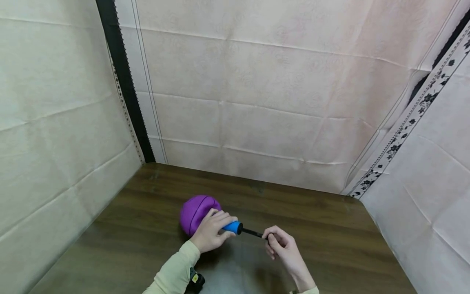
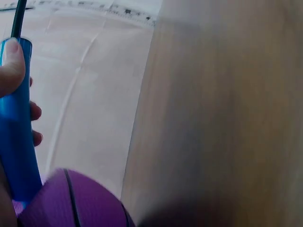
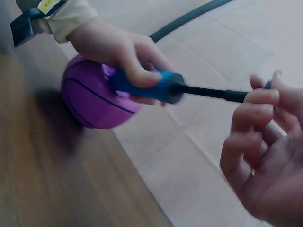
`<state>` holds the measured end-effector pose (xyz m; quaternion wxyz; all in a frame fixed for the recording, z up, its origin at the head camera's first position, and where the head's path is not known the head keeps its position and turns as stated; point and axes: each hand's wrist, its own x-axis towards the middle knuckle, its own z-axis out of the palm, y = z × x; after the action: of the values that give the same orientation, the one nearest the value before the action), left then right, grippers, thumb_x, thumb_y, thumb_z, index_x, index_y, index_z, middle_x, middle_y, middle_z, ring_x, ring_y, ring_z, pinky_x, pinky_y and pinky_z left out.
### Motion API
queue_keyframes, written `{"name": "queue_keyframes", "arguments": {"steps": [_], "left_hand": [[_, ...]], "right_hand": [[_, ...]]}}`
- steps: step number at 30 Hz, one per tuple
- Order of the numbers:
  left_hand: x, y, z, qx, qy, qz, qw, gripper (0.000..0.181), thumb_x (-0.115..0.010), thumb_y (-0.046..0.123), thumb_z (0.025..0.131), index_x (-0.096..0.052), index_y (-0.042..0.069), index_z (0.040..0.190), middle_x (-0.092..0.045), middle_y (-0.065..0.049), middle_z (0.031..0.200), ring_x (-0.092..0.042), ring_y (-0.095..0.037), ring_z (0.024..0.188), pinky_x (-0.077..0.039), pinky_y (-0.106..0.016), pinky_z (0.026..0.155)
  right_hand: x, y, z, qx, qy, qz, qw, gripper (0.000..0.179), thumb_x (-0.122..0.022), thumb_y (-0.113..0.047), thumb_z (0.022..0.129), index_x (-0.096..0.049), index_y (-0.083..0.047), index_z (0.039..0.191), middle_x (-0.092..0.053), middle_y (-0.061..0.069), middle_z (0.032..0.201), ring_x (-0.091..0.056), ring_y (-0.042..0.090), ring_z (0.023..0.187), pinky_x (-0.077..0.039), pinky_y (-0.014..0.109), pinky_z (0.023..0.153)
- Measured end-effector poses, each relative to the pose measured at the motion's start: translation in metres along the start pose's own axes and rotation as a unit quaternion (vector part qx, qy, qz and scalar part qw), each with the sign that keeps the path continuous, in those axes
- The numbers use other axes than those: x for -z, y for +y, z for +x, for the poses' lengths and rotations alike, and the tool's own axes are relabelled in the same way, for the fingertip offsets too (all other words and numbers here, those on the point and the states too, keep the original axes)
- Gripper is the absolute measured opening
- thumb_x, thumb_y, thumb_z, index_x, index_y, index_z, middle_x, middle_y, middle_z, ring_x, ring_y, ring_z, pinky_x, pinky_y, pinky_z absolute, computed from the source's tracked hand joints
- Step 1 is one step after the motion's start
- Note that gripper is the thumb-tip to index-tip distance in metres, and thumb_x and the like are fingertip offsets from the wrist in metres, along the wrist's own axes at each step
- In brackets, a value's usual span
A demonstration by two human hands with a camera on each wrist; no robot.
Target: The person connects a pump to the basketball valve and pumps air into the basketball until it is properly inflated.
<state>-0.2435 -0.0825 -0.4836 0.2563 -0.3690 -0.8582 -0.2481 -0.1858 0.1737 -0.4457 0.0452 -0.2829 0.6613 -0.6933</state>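
Note:
My left hand [image 1: 213,232] wraps round the blue barrel of a hand pump [image 1: 232,227]. A purple ball [image 1: 194,212] with black seam lines lies against the pump's far end, its side dented inward. The join between pump and ball is hidden behind my left hand. From the barrel a black rod [image 1: 252,232] sticks out toward the right. Its outer end is pinched between thumb and fingers of my right hand [image 1: 286,249]. In the left wrist view, my thumb presses along the top of the blue barrel [image 2: 16,127].
Under the hands is a brown wood-grain table [image 1: 312,212]. Pale creased cloth [image 1: 238,102] hangs at the back and both sides, with a flowered border [image 1: 400,139] at the right. A black strapped device [image 1: 196,280] sits at my left wrist.

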Motion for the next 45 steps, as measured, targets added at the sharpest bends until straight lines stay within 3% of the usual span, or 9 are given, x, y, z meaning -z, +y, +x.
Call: {"name": "queue_keyframes", "arguments": {"steps": [3, 9, 13, 18, 22, 27, 31, 38, 45], "left_hand": [[-0.005, 0.008, 0.002, -0.001, -0.012, 0.01, 0.9999, 0.033, -0.065, 0.037, 0.089, -0.063, 0.021, 0.117, -0.066, 0.009, 0.104, -0.057, -0.008, 0.095, -0.039, -0.035, 0.092], [-0.008, 0.015, 0.002, -0.013, -0.027, 0.029, 0.9991, 0.034, -0.064, 0.038, 0.089, -0.063, 0.021, 0.119, -0.065, 0.01, 0.103, -0.056, -0.008, 0.095, -0.037, -0.034, 0.092], [-0.001, 0.012, 0.003, -0.03, -0.037, 0.034, 0.9983, 0.036, -0.062, 0.04, 0.091, -0.063, 0.021, 0.122, -0.066, 0.01, 0.104, -0.056, -0.008, 0.097, -0.038, -0.033, 0.091], [0.009, 0.007, 0.006, -0.027, -0.014, 0.036, 0.9989, 0.036, -0.066, 0.038, 0.088, -0.062, 0.022, 0.12, -0.067, 0.01, 0.104, -0.058, -0.009, 0.097, -0.039, -0.034, 0.092], [0.011, 0.006, 0.007, -0.021, -0.002, 0.035, 0.9992, 0.036, -0.068, 0.035, 0.087, -0.063, 0.021, 0.119, -0.066, 0.009, 0.103, -0.058, -0.009, 0.096, -0.039, -0.035, 0.092], [0.002, 0.016, 0.011, -0.018, -0.014, 0.037, 0.9991, 0.035, -0.064, 0.038, 0.09, -0.062, 0.022, 0.12, -0.066, 0.01, 0.105, -0.057, -0.008, 0.098, -0.039, -0.034, 0.093], [-0.006, 0.026, 0.012, -0.014, -0.024, 0.044, 0.9986, 0.034, -0.062, 0.04, 0.091, -0.062, 0.021, 0.119, -0.066, 0.009, 0.105, -0.057, -0.009, 0.098, -0.038, -0.035, 0.094], [-0.005, 0.022, 0.007, -0.023, -0.024, 0.048, 0.9983, 0.035, -0.063, 0.04, 0.09, -0.063, 0.022, 0.12, -0.067, 0.01, 0.104, -0.057, -0.008, 0.098, -0.039, -0.034, 0.093], [0.005, 0.013, 0.011, -0.016, 0.027, 0.045, 0.9985, 0.034, -0.069, 0.036, 0.086, -0.064, 0.023, 0.117, -0.067, 0.01, 0.104, -0.058, -0.008, 0.096, -0.041, -0.037, 0.093]], "right_hand": [[-0.009, 0.013, 0.008, 0.023, -0.02, 0.014, 0.9994, 0.017, -0.038, -0.001, 0.102, -0.047, 0.013, 0.103, -0.033, 0.021, 0.064, -0.035, 0.017, 0.05, -0.026, 0.038, 0.04], [-0.021, 0.032, 0.015, -0.01, -0.001, -0.028, 0.9996, 0.021, -0.041, -0.007, 0.103, -0.049, 0.012, 0.105, -0.037, 0.026, 0.068, -0.042, 0.006, 0.053, -0.03, 0.034, 0.04], [-0.015, 0.023, 0.01, -0.04, -0.008, -0.057, 0.9975, 0.022, -0.043, -0.012, 0.103, -0.053, 0.006, 0.109, -0.046, 0.014, 0.069, -0.045, 0.004, 0.057, -0.033, 0.035, 0.043], [-0.004, -0.003, -0.002, -0.087, 0.045, -0.054, 0.9938, 0.032, -0.04, -0.024, 0.105, -0.054, 0.003, 0.114, -0.05, -0.001, 0.073, -0.046, 0.005, 0.059, -0.037, 0.032, 0.05], [0.005, -0.011, -0.008, -0.033, 0.051, -0.039, 0.9974, 0.026, -0.037, -0.015, 0.105, -0.054, 0.005, 0.106, -0.045, 0.0, 0.067, -0.041, 0.011, 0.054, -0.035, 0.033, 0.048], [-0.001, 0.002, -0.002, 0.038, 0.024, 0.003, 0.999, 0.022, -0.034, -0.005, 0.104, -0.048, 0.011, 0.1, -0.035, 0.015, 0.063, -0.032, 0.022, 0.05, -0.029, 0.037, 0.043], [-0.015, 0.018, 0.008, 0.018, 0.025, -0.006, 0.9995, 0.026, -0.034, -0.009, 0.105, -0.045, 0.014, 0.101, -0.032, 0.017, 0.064, -0.035, 0.015, 0.049, -0.029, 0.036, 0.041], [-0.013, 0.019, 0.006, -0.031, 0.027, -0.057, 0.9975, 0.022, -0.04, -0.012, 0.104, -0.053, 0.006, 0.106, -0.048, -0.003, 0.071, -0.044, 0.002, 0.055, -0.033, 0.034, 0.043], [0.006, -0.013, -0.008, 0.023, 0.054, -0.084, 0.9948, 0.025, -0.034, -0.008, 0.105, -0.056, 0.005, 0.105, -0.044, 0.0, 0.066, -0.036, 0.015, 0.048, -0.03, 0.031, 0.04]]}}
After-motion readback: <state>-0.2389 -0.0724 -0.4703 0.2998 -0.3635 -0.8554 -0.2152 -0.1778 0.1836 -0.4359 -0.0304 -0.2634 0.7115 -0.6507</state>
